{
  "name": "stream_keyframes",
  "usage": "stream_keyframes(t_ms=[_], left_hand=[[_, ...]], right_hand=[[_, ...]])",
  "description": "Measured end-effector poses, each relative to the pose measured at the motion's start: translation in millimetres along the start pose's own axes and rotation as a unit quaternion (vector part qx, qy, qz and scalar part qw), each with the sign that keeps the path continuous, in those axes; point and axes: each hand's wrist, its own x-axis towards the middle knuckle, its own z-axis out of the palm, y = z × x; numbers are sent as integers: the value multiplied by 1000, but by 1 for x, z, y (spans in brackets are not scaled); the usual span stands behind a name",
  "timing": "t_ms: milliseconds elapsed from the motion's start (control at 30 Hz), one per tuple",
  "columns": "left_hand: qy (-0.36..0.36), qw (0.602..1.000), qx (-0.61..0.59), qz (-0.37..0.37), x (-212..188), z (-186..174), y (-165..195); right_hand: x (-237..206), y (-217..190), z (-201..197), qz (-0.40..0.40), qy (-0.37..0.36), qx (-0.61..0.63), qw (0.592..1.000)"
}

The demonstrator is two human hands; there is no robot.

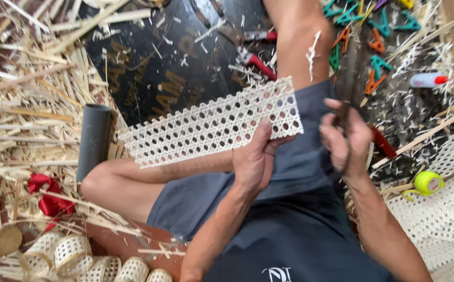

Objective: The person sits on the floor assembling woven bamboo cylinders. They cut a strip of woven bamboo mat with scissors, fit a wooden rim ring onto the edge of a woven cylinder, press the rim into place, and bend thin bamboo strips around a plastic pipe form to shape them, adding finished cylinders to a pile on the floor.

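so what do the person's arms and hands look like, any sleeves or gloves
Both arms are bare as far as the view shows, with no sleeves in sight. The left hand and right hand wear no gloves, and no rings or watch can be seen. The person wears dark blue-grey shorts with a small white mark.

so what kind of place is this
Probably a small floor workshop for cane or bamboo weaving: the left hand holds a woven mesh strip, split strips litter the floor, and small woven baskets sit nearby.
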Motion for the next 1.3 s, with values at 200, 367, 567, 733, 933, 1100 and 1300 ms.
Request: stream_keyframes(t_ms=[200,367,567,733,933,1100,1300], left_hand=[[-2,999,31,13,22,-9,4],[-5,1000,19,8,29,-7,1],[-33,999,-1,-4,26,2,0],[-75,995,-33,-50,15,4,-11],[-185,975,-96,-77,6,5,-7],[-145,948,-237,-155,14,-5,38],[-150,973,-96,-145,52,-48,66]], right_hand=[[-53,85,-80,-49,67,-497,864],[-109,126,-90,-10,13,-559,829],[-68,43,-80,107,-96,-624,768],[-28,-29,-18,-117,-3,66,991],[-18,-90,58,-7,21,312,950],[5,-133,26,-469,-87,-81,875],[-6,-145,25,-562,-281,-166,760]])
